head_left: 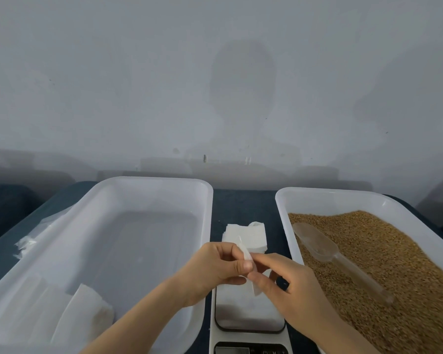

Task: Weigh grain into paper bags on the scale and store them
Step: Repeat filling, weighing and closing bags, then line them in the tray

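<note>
1. We are counting two hands. The left hand (215,267) and the right hand (292,290) are each pinching the same white paper bag (247,255) between thumb and fingers.
2. The bag is hanging in the air over the far edge of the scale (248,315), touching nothing but the fingers.
3. We are seeing one scale, sitting on the dark tabletop (241,205) between the trays. Its display is lying at the bottom edge of the view, and we cannot read it.
4. We are counting two white trays, a left tray (149,182) and a right tray (317,192).
5. The right tray is holding the grain (394,264), and one clear scoop (322,244) is lying on it.
6. The left tray is holding a second bag (85,310) in its near corner.
7. One stack (243,233) of white bags is lying on the tabletop beyond the scale; we cannot count its bags.
8. Crumpled clear plastic (36,236) is lying just left of the left tray.
</note>
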The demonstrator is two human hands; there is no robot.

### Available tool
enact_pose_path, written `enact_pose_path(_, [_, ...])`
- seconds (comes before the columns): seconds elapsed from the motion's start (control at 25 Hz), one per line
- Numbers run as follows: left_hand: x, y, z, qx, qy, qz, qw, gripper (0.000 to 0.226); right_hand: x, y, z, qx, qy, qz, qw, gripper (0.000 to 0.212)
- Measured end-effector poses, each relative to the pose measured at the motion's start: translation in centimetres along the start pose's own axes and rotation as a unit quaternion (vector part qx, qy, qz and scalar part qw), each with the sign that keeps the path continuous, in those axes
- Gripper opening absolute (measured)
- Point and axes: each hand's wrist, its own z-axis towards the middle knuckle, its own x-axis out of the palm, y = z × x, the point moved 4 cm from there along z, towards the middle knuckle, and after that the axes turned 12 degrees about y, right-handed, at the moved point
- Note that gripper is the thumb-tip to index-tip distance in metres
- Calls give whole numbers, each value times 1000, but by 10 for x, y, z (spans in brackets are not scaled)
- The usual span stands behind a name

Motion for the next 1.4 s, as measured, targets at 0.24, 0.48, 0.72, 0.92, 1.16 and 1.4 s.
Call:
enact_pose_path(0.24, [3, -3, -1, 8, -1, 25, 1000, 11, 3, -2, -1, -9, 8, -33, 999, 30])
enact_pose_path(0.48, [4, -3, -1, 14, 20, 35, 999, 8, 6, -4, -1, -13, 42, -37, 998, 30])
enact_pose_path(0.72, [4, -2, 0, 9, 7, 51, 999, 9, 6, -4, -1, -9, 42, -48, 998, 25])
enact_pose_path(0.92, [3, 2, 2, -10, -7, 62, 998, 20, 1, -9, -3, 29, -5, -47, 998, 25])
enact_pose_path(1.16, [2, 3, 3, -5, -30, 57, 998, 16, 0, -13, -5, 91, -51, -43, 994, 35])
enact_pose_path(1.4, [2, 4, 2, 21, -21, 54, 998, 10, -6, -7, -8, 65, -62, -62, 994, 29])
